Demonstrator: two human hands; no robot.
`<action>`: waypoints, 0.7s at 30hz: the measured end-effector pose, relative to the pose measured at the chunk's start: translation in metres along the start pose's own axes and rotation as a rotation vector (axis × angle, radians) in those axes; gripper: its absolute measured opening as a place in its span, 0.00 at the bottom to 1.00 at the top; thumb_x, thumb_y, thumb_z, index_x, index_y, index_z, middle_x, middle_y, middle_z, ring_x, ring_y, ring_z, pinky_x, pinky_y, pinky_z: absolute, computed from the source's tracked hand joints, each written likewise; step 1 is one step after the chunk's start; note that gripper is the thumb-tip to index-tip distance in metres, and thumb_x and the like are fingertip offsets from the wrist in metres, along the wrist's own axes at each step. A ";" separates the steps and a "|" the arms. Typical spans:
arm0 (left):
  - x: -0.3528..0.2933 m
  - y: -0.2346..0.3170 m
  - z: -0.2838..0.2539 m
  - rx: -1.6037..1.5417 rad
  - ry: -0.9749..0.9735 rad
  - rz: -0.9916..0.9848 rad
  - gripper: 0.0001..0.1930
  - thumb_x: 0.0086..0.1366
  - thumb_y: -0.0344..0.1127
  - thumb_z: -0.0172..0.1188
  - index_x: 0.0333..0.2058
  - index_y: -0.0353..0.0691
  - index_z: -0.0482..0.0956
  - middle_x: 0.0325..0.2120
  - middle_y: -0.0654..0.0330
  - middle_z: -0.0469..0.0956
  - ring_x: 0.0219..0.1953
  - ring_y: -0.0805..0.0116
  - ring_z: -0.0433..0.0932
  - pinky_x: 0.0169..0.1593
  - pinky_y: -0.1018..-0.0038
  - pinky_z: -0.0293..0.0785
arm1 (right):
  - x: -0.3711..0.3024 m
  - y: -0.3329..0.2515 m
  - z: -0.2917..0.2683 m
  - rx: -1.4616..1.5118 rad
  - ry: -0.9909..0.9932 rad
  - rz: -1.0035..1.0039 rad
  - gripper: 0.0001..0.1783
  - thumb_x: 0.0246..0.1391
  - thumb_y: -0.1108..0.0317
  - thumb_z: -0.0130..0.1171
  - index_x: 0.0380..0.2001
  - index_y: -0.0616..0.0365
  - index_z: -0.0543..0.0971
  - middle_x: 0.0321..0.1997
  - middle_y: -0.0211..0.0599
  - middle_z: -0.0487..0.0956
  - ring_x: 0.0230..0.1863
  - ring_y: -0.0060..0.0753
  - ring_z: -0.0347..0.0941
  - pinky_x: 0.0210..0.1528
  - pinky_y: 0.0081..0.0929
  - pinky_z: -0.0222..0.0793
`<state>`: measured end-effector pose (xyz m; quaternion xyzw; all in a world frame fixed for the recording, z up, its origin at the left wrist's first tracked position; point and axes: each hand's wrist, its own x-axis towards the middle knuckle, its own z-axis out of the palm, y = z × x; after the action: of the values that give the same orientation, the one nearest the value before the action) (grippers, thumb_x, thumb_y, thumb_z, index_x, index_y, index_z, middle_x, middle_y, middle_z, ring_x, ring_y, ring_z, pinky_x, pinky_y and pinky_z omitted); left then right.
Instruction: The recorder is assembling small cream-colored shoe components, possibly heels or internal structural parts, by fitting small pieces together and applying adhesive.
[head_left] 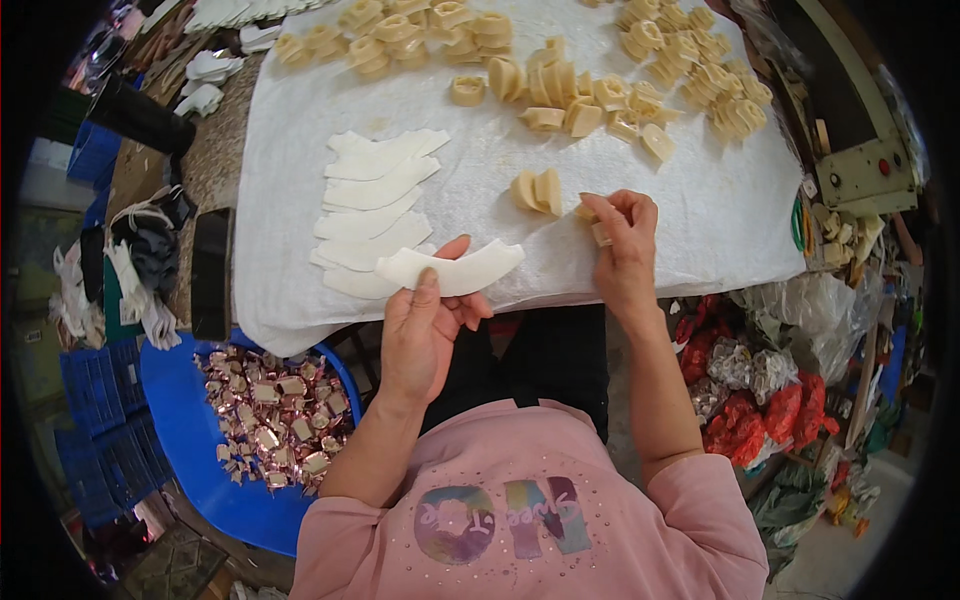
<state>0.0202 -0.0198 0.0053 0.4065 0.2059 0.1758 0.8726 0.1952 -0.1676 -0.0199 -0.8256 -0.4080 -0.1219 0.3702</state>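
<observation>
My left hand (pixel 425 320) pinches a curved white strip (pixel 470 268) between thumb and fingers, just above the near edge of the table. Beyond it and to the left, several similar white strips (pixel 375 190) lie overlapped in a column on the white cloth (pixel 280 130). My right hand (pixel 627 240) has its fingers closed on a small beige molded piece (pixel 602 233), mostly hidden by the fingers. Between the hands, a little farther off, stands a pair of beige molded pieces (pixel 537 192). More beige pieces (pixel 550 90) are heaped toward the far side.
A blue basin (pixel 190 420) full of shiny pinkish metallic pieces (pixel 275 415) stands below the table at left. A phone (pixel 211 275) lies at the table's left edge, near a black cylinder (pixel 140 115). Red and clear plastic bags (pixel 770 410) pile up at right.
</observation>
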 end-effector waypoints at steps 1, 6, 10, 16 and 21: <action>-0.001 0.000 0.000 0.001 0.011 0.008 0.24 0.71 0.42 0.38 0.56 0.26 0.61 0.28 0.55 0.74 0.30 0.71 0.70 0.32 0.77 0.65 | 0.001 0.000 -0.003 0.010 -0.005 -0.008 0.30 0.35 0.89 0.48 0.44 0.52 0.77 0.40 0.41 0.70 0.41 0.41 0.64 0.39 0.30 0.65; -0.007 -0.001 -0.002 0.048 0.031 0.057 0.24 0.70 0.42 0.41 0.54 0.25 0.64 0.37 0.54 0.74 0.33 0.72 0.71 0.35 0.76 0.66 | -0.004 -0.061 -0.027 0.597 -0.035 0.146 0.24 0.40 0.88 0.52 0.43 0.57 0.75 0.36 0.41 0.75 0.36 0.39 0.71 0.41 0.26 0.67; -0.011 -0.002 0.009 0.094 0.052 0.130 0.22 0.71 0.39 0.39 0.53 0.24 0.65 0.46 0.51 0.72 0.43 0.73 0.71 0.43 0.77 0.69 | -0.005 -0.087 -0.012 0.728 -0.025 -0.141 0.20 0.42 0.85 0.57 0.41 0.58 0.73 0.40 0.44 0.76 0.37 0.41 0.73 0.38 0.28 0.71; -0.019 0.009 0.025 -0.049 -0.083 0.108 0.20 0.71 0.36 0.38 0.51 0.24 0.65 0.50 0.49 0.69 0.53 0.66 0.69 0.58 0.71 0.65 | -0.009 -0.087 0.010 0.685 0.124 -0.334 0.23 0.39 0.86 0.56 0.42 0.58 0.72 0.42 0.44 0.74 0.38 0.44 0.72 0.38 0.33 0.70; -0.021 0.009 0.023 0.062 -0.039 0.064 0.21 0.70 0.38 0.40 0.52 0.24 0.64 0.50 0.49 0.69 0.51 0.65 0.71 0.54 0.70 0.68 | -0.007 -0.087 0.009 0.660 0.149 -0.372 0.26 0.36 0.86 0.57 0.43 0.57 0.73 0.41 0.43 0.75 0.38 0.44 0.72 0.37 0.34 0.69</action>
<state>0.0125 -0.0394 0.0306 0.4430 0.1811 0.1895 0.8574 0.1235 -0.1313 0.0142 -0.5628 -0.5402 -0.1092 0.6161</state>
